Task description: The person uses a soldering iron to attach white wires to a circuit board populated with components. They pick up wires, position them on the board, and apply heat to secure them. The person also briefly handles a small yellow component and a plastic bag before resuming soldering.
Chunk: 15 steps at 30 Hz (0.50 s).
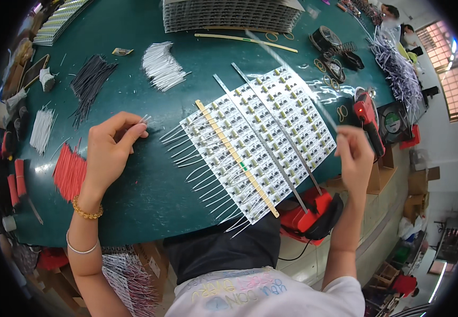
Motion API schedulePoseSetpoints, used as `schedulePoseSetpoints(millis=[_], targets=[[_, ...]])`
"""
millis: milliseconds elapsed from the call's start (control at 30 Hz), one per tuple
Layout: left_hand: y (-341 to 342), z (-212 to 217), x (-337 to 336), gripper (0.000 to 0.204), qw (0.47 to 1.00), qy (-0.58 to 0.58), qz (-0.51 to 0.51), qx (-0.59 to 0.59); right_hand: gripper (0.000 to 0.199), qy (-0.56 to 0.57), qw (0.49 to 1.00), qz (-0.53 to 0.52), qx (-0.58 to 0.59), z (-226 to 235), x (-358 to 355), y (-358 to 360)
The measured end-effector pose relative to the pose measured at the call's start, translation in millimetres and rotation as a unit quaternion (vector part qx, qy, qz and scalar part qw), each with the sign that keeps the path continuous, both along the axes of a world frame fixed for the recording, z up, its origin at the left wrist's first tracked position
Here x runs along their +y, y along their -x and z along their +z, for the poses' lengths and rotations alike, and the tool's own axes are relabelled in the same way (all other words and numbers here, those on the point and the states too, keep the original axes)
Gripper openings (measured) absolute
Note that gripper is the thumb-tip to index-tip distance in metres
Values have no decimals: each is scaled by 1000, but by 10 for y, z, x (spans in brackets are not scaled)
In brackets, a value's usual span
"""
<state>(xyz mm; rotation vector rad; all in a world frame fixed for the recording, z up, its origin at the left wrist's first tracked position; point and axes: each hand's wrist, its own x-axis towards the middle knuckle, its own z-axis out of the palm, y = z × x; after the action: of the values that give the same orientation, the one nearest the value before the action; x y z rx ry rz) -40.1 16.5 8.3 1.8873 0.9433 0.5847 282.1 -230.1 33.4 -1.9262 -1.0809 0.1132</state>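
Observation:
A white circuit board panel (287,113) lies tilted on the green table in front of me. Two grey metal strips (263,124) and a yellow strip (223,137) cross it, and white wires (186,150) stick out along its left edge. Left of the panel, my left hand (111,145) is closed in a pinch on white wires (145,119), whose ends show at the fingertips. At the panel's right side, my right hand (354,150) grips one end of a long, thin strip (313,95), blurred by motion, which slants over the panel's far right corner.
Bundles of black wires (90,79), white wires (163,66) and red wires (70,170) lie at the left. Stacked panels (231,15) stand at the back. A red hot glue gun (367,113), solder spool (325,39) and rubber bands (341,112) sit right.

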Motion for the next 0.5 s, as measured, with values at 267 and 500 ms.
schedulePoseSetpoints(millis=[267,500], targets=[[12,-47,0,12,1000,6,27,-6,10,42,989,-85,-112,-364,-345,272],[-4,-49,35,13,1000,-8,11,2,13,108,948,-127,-270,-345,-381,295]])
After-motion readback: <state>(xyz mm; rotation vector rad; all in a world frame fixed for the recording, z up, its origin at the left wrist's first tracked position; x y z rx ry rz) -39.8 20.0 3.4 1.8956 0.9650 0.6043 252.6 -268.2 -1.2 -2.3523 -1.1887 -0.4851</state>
